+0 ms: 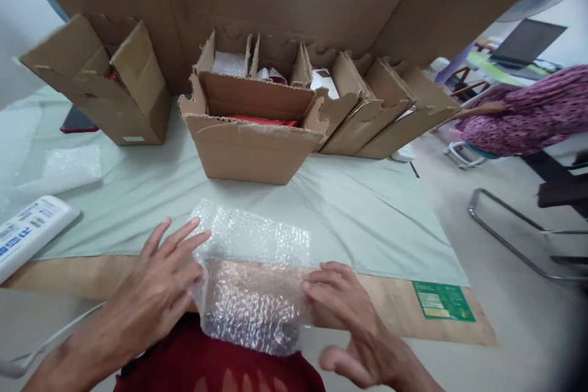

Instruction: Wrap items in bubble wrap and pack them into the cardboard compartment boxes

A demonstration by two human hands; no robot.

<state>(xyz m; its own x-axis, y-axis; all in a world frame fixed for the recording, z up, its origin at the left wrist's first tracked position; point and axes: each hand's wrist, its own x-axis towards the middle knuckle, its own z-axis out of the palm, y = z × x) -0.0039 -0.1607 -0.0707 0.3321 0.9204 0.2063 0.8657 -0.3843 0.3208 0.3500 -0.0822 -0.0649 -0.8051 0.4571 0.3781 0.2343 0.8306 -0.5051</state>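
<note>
A sheet of bubble wrap (pixel 253 269) lies over the near edge of the table and hangs down toward my red shirt. My left hand (pixel 154 294) rests flat on its left edge, fingers stretched out and spread. My right hand (pixel 349 312) presses its right edge with the fingertips, fingers extended and the thumb held apart. Neither hand grips anything.
An open cardboard box (pixel 250 150) with something red inside stands just beyond the wrap, on a pale green cloth (pixel 367 214). More open boxes (pixel 105 82) line the back. A white packet (pixel 27 233) lies at left. A seated person (pixel 528 113) is at right.
</note>
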